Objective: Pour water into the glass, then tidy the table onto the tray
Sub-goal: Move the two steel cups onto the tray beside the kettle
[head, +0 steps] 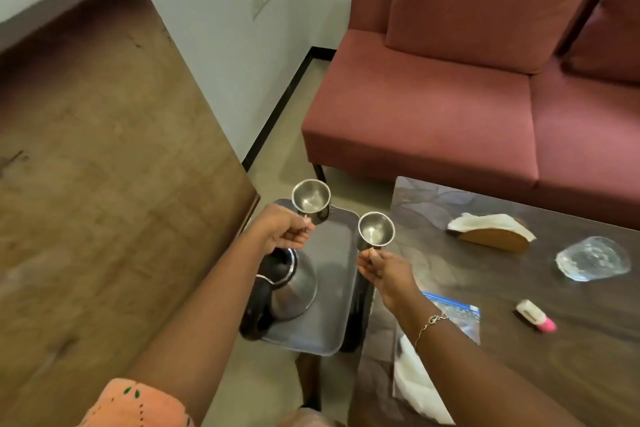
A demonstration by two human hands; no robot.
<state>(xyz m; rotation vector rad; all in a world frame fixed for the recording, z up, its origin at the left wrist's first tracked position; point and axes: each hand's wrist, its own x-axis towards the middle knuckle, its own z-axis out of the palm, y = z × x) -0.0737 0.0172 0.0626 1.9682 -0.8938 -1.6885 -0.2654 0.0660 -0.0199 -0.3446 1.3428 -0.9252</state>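
My left hand pinches a steel cup by its side, held above the far end of the grey tray. My right hand pinches a second, smaller steel cup over the tray's right edge. Both cups look empty. A steel jug with a black handle stands on the tray's left side, partly hidden under my left forearm. The tray sits on a dark stool between the wooden counter and the coffee table.
The dark coffee table holds a napkin holder, a clear glass dish, a small white and pink object, a zip bag and white paper. A wooden counter stands left, a red sofa behind.
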